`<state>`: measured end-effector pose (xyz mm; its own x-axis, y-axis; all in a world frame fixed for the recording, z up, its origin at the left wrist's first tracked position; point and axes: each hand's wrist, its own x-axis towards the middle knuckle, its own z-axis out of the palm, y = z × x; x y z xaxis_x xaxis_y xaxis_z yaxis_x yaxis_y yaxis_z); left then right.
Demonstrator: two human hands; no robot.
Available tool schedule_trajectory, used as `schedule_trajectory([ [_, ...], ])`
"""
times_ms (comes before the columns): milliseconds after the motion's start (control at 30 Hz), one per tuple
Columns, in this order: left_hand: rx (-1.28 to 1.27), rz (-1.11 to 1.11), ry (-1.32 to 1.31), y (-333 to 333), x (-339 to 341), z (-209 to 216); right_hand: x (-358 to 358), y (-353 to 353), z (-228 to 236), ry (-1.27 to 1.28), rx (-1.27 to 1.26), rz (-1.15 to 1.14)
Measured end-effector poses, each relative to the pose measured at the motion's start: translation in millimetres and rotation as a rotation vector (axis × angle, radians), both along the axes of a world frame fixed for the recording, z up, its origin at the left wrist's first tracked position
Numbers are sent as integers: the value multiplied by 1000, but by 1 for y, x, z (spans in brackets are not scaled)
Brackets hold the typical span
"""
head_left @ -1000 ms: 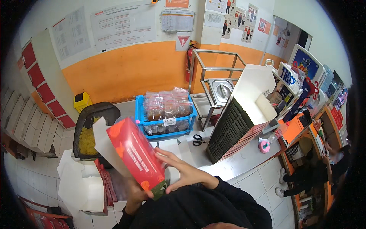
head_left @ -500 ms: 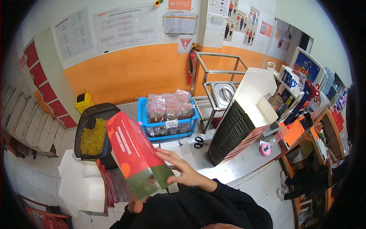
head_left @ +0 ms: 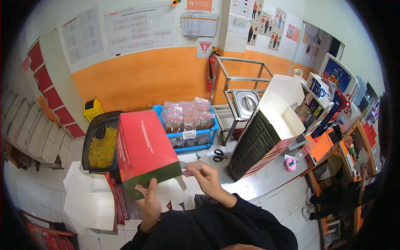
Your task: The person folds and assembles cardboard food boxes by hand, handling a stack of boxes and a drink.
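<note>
A red cardboard box (head_left: 146,143) with a dark green band along its lower edge is held tilted in front of me. My left hand (head_left: 151,204) grips it from below at the green edge, thumb on the outer face. With fingers pinched together, my right hand (head_left: 207,180) holds a small flap at the box's right corner. Past the box, a blue basket (head_left: 193,141) holds several clear zip bags of brown contents. To the left lies a large black tub (head_left: 92,141) of yellow food.
Nested open boxes form a tall stack (head_left: 254,150) at the right. Black scissors (head_left: 219,155) lie on the metal table (head_left: 233,188). An open white carton (head_left: 93,200) stands at the left. Behind are a steel rack (head_left: 233,78) and a yellow bin (head_left: 92,110). Another person's hand (head_left: 363,170) shows far right.
The box has turned and tipped, showing a broader red side. My left hand has come up into view on its lower edge. My right hand has drawn slightly right, fingers now pinched.
</note>
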<state>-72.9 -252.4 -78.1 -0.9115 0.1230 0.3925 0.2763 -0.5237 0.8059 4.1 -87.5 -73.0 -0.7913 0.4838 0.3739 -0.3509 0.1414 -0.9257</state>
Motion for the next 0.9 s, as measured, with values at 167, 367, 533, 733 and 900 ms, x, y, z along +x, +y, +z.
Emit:
schedule_trajectory([
  [167,-517,125,-45,-6,12,1,9,-7,22,315,672,-351],
  [367,-520,218,546,4,6,-6,4,0,28,235,996,-203],
  [533,-229,-62,-108,-5,-13,-23,7,0,26,133,1092,-14],
  [733,-49,-269,-244,12,0,-28,6,-6,21,97,1003,-33],
  [900,-150,-293,-133,16,1,-23,-3,-4,19,159,808,-75],
])
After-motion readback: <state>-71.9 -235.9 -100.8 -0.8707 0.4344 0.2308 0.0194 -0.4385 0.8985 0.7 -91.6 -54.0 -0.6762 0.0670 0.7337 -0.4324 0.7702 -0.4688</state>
